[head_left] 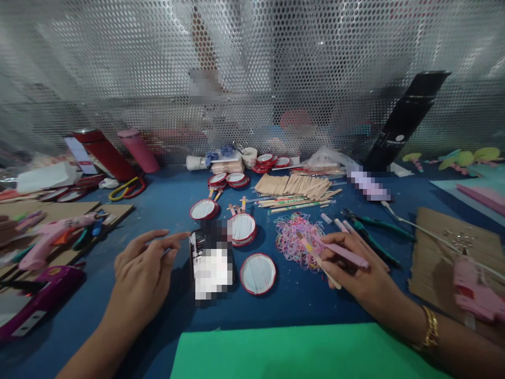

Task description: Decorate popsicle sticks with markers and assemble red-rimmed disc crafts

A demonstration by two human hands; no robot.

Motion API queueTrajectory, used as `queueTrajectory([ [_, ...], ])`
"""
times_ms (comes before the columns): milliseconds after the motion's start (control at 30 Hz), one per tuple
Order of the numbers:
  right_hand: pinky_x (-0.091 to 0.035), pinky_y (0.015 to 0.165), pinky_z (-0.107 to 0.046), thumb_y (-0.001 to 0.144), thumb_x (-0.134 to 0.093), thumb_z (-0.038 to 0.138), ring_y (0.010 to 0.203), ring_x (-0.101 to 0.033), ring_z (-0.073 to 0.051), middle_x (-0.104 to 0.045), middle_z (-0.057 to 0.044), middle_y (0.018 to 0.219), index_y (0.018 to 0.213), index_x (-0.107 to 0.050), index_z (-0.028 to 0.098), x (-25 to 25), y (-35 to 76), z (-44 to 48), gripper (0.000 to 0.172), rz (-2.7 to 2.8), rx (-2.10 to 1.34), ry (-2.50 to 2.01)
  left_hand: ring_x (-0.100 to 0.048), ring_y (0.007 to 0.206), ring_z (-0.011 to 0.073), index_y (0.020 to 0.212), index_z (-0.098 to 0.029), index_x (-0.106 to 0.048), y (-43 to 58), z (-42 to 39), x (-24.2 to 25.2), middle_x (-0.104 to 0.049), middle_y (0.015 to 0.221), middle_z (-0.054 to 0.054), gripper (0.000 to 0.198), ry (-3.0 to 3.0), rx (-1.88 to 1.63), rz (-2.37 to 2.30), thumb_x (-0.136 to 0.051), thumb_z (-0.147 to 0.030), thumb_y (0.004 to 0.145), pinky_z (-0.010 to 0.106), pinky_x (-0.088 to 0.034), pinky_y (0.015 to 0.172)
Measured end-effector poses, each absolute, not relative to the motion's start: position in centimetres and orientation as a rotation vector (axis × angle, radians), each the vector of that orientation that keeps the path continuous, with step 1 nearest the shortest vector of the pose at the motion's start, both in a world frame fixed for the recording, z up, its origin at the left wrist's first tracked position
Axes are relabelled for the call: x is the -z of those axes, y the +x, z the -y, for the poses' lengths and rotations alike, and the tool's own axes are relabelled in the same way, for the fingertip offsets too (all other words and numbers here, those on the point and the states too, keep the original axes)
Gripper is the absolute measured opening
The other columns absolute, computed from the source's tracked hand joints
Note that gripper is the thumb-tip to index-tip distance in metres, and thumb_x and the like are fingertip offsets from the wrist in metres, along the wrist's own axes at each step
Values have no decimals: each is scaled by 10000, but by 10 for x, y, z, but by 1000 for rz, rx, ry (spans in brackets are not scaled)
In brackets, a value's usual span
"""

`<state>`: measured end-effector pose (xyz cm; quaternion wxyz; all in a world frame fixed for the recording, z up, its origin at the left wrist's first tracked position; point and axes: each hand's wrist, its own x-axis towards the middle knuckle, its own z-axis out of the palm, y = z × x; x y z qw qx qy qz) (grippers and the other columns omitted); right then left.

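Observation:
My left hand [144, 266] hovers over the blue table with its fingers spread, the index finger stretched toward the edge of a phone [211, 263] that stands tilted in front of me. It holds nothing. My right hand [355, 271] is closed on two or three coloured craft sticks [335, 251], pink and pale ones, that point up and left. A heap of pink rubber bands [298, 239] lies just left of that hand. Red-rimmed round lids [258, 273] lie around the phone.
Green sheet [300, 352] at the near edge. Pile of plain wooden sticks [294, 185] at the back, pliers [369, 231] right of the bands, cardboard [453, 252] with a pink glue gun [475, 292] at right. Another pink glue gun [47, 239], cardboard and a red bottle [104, 152] at left. Perforated metal screen behind.

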<state>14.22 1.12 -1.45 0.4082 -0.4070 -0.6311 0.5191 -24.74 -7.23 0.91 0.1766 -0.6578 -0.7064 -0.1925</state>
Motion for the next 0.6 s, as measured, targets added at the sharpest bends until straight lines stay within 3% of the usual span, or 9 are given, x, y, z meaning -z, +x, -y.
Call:
queueTrajectory([
  [167, -582, 506, -231, 860, -706, 369, 543, -632, -100, -631, 13, 809, 1121, -549, 218, 14, 142, -11, 340, 1601, -1292, -1029, -622, 1171, 284, 1014, -200, -620, -242, 74, -13, -732, 1182, 130, 287, -1887, 513, 1998, -349, -291, 1028, 453, -460, 975],
  [400, -590, 496, -227, 852, -710, 377, 534, -621, -93, -637, 4, 820, 1122, -562, 209, 13, 142, -11, 351, 1608, -1275, -1045, -599, 1176, 301, 1093, -185, -634, -241, 74, -16, -730, 1160, 147, 302, -1909, 517, 1988, -360, -293, 1023, 486, -444, 983],
  [600, -589, 513, -235, 869, -706, 397, 544, -634, -94, -625, 9, 848, 1141, -554, 219, 17, 144, -11, 360, 1599, -1304, -1049, -617, 1074, 286, 986, -225, -583, -236, 82, -22, -782, 1013, 77, 177, -2014, 716, 1823, -409, -258, 990, 475, -429, 989],
])
